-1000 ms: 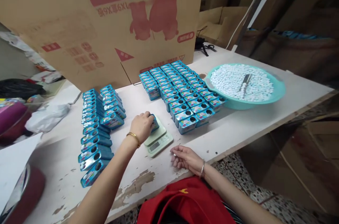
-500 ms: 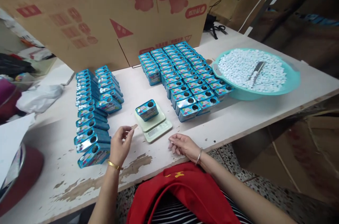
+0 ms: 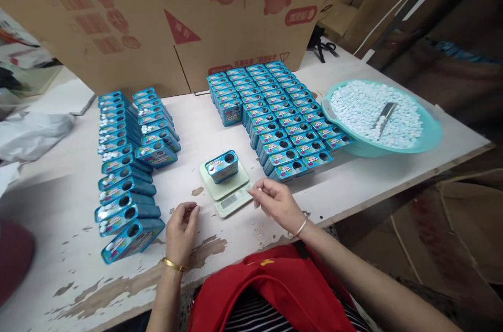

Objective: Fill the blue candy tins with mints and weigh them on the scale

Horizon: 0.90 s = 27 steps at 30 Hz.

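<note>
A blue tin (image 3: 222, 166) with a round hole in its top sits on a pale green digital scale (image 3: 232, 200). A small white piece rests on the tin's lid. Just past the scale's right corner, my right hand (image 3: 277, 205) has thumb and fingers pinched together; whatever is between them is too small to make out. My left hand (image 3: 183, 230) lies on the table left of the scale, its fingers loosely curled with a gap to the thumb and nothing seen in them.
Blue tins with white pieces on their lids (image 3: 131, 238) stand in two rows at left. A larger block of tins (image 3: 281, 133) stands right of the scale. A turquoise basin (image 3: 369, 150) holds white pieces and a scoop. Behind stands a large cardboard box (image 3: 145, 54).
My right hand has moved forward to the scale's right corner, still pinched. My left hand has drawn slightly back from the scale. The camera view has shifted a little.
</note>
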Available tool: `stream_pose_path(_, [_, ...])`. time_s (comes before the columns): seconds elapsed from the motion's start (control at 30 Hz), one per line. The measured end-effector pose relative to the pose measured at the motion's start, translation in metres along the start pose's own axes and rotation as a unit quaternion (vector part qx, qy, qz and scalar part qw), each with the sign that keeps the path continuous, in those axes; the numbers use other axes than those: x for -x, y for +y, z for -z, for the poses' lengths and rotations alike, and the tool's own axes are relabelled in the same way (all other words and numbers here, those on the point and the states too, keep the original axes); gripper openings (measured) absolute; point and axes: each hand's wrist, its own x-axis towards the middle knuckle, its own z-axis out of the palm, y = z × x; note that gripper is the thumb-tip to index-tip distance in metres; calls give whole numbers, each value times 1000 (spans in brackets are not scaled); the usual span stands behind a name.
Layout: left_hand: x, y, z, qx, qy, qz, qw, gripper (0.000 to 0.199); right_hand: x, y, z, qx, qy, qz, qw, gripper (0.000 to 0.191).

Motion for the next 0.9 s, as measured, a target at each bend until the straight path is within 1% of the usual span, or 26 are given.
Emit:
stream_pose_path(0.03, [-2,4,0,-6,13,-24,1000,27,-11,-14,-2,42,18,50,998,36])
stream_pose_path(0.1, [-8,15,2,-21,50,-92,994,22,-36,-38,-8,124,47,133,982,34])
stream_pose_path(0.17, [-16,30,3,-42,89,-172,980,22,-59,-54,-15,201,60,177,962,34])
stream_pose_path(0.23, [-24,44,4,-80,110,-236,962,34,-76,-61,-21,269,55,181,944,35])
stream_pose_path(0.3, [-30,55,2,-130,107,-269,948,46,-85,-63,-23,304,44,169,937,35])
stream_pose_path(0.37, [-36,61,-1,-173,86,-281,940,51,-87,-61,-19,291,44,164,941,36])
stream_pose_path(0.43, [-41,66,-5,-200,64,-292,933,51,-83,-58,-7,257,58,172,949,36])
stream_pose_path(0.5, [-47,70,-11,-221,48,-310,923,51,-77,-54,15,219,84,180,955,36])
stream_pose_path(0.53, [-51,73,-14,-231,42,-319,918,52,-75,-52,30,203,102,182,957,35])
stream_pose_path(0.6, [-60,81,-20,-245,32,-335,909,52,-72,-46,67,185,153,179,954,34])
stream_pose_path(0.63, [-65,86,-22,-246,27,-343,906,51,-72,-44,88,189,187,176,948,35])
stream_pose_path(0.7, [-74,97,-24,-232,25,-361,903,48,-76,-41,135,233,262,172,920,34])
stream_pose_path(0.77, [-81,104,-22,-195,33,-375,906,46,-85,-42,183,328,330,140,874,33])
stream_pose_path(0.8, [-84,103,-21,-170,44,-374,911,45,-91,-43,206,382,351,108,848,32])
stream_pose_path(0.83, [-85,99,-18,-142,49,-366,918,45,-98,-45,227,429,361,68,825,31])
stream_pose_path(0.87, [-86,91,-16,-113,45,-355,927,46,-106,-46,246,458,364,35,810,32])
stream_pose_path(0.9, [-87,81,-14,-81,51,-338,936,48,-113,-47,262,475,361,6,803,34])
